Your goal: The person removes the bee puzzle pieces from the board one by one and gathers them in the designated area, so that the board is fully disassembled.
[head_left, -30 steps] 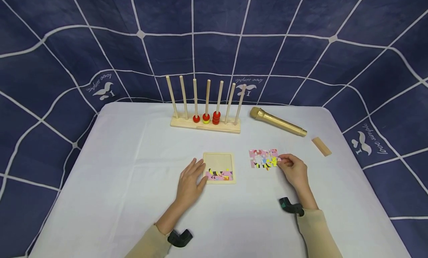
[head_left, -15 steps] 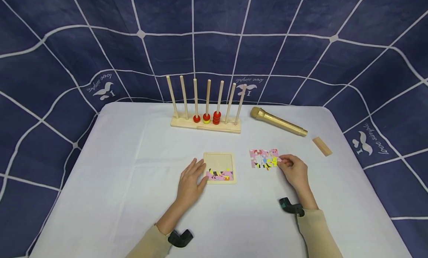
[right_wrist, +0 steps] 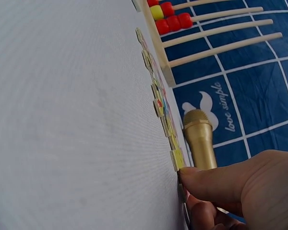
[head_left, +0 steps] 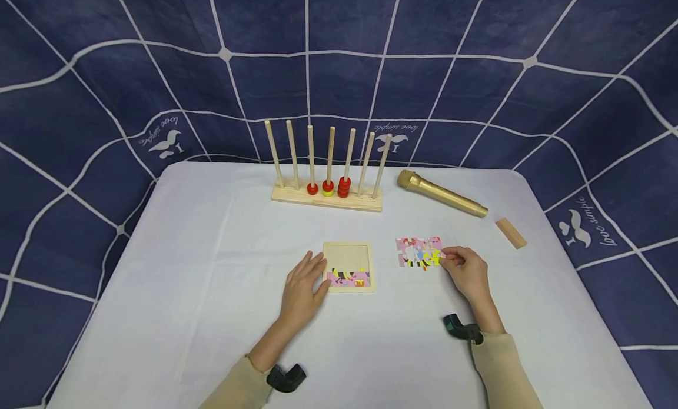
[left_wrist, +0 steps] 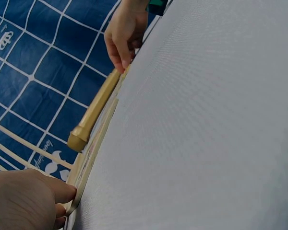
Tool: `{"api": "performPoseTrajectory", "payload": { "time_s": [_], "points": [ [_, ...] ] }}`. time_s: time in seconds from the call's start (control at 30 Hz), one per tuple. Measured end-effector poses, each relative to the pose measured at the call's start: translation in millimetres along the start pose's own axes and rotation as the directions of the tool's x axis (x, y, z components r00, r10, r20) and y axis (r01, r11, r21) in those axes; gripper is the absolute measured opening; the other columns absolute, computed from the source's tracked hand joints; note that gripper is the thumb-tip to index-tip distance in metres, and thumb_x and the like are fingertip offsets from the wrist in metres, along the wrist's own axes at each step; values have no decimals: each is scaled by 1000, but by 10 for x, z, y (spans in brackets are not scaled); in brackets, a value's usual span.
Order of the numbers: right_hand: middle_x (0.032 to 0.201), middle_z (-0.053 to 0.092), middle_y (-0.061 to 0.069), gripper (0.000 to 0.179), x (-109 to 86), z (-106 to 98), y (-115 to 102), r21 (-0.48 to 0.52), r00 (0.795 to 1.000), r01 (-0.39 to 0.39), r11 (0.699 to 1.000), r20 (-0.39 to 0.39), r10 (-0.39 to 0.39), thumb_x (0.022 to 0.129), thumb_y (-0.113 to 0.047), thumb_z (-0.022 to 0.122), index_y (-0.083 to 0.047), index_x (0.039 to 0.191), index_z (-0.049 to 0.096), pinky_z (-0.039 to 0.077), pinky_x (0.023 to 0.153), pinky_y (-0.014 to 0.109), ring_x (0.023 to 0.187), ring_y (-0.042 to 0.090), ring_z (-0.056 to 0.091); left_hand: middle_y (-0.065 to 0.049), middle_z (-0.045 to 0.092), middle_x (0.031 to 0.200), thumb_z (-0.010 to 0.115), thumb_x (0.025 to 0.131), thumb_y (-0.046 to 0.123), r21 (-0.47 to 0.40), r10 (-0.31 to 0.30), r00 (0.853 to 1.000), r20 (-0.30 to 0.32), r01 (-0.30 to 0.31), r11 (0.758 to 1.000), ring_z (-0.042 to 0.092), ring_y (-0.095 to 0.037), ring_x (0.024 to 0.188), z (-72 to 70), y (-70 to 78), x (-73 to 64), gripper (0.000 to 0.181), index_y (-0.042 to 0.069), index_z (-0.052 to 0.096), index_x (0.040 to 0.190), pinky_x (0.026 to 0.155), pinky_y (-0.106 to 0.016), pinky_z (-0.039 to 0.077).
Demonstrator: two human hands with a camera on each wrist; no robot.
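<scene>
A square wooden puzzle tray (head_left: 371, 256) lies mid-table, with a strip of pink, yellow and black pieces (head_left: 348, 278) along its near side. My left hand (head_left: 303, 291) rests against the tray's left edge, fingers extended, thumb at the near left corner. To the right, a joined block of pink and yellow puzzle pieces (head_left: 418, 252) lies flat on the cloth. My right hand (head_left: 468, 273) pinches a puzzle piece at the block's right edge between thumb and curled fingers. In the right wrist view the thumb (right_wrist: 201, 182) meets the yellow end of the block, and the fingers partly hide the held piece.
Behind the tray stands a wooden bead rack (head_left: 326, 200) with tall pegs and several red and yellow beads. A gold microphone (head_left: 442, 193) lies at the back right, a small flat wooden block (head_left: 511, 233) right of it. Blue gridded cloth (head_left: 339, 79) hangs behind the white table.
</scene>
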State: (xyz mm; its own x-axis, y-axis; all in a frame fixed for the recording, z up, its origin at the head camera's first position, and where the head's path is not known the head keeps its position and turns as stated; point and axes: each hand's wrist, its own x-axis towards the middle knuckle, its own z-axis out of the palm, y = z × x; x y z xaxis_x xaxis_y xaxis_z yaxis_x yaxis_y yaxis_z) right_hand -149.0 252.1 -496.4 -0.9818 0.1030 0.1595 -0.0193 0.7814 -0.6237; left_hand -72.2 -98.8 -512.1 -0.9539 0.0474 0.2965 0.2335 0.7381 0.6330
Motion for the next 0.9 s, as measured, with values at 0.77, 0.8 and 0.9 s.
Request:
{"api": "performPoseTrajectory", "payload": {
  "time_s": [0.77, 0.8, 0.9],
  "points": [
    [84, 68, 13, 14, 9, 1, -25, 20, 996, -72, 997, -42, 73, 86, -7, 72, -1, 99, 73, 38, 61, 16, 73, 17, 55, -14, 56, 141, 72, 86, 14, 3, -13, 1000, 15, 13, 1000, 41, -34, 140, -26, 15, 1, 45, -4, 62, 126, 112, -54, 33],
    [85, 68, 13, 14, 15, -5, -34, 30, 995, -85, 996, -50, 86, 87, -8, 72, -1, 99, 73, 38, 60, 15, 73, 16, 55, -14, 56, 141, 72, 86, 13, 2, -13, 1000, 16, 13, 1000, 41, -35, 140, -28, 18, 2, 45, -4, 62, 126, 112, -54, 33],
    [86, 67, 13, 15, 27, -27, -87, 72, 990, -110, 991, -75, 115, 88, -9, 70, -1, 101, 73, 38, 59, 14, 71, 11, 52, -14, 56, 141, 72, 86, 14, 2, -18, 1000, 20, 18, 1000, 40, -34, 141, -32, 24, 5, 45, -4, 62, 126, 112, -54, 33]
  ]
}}
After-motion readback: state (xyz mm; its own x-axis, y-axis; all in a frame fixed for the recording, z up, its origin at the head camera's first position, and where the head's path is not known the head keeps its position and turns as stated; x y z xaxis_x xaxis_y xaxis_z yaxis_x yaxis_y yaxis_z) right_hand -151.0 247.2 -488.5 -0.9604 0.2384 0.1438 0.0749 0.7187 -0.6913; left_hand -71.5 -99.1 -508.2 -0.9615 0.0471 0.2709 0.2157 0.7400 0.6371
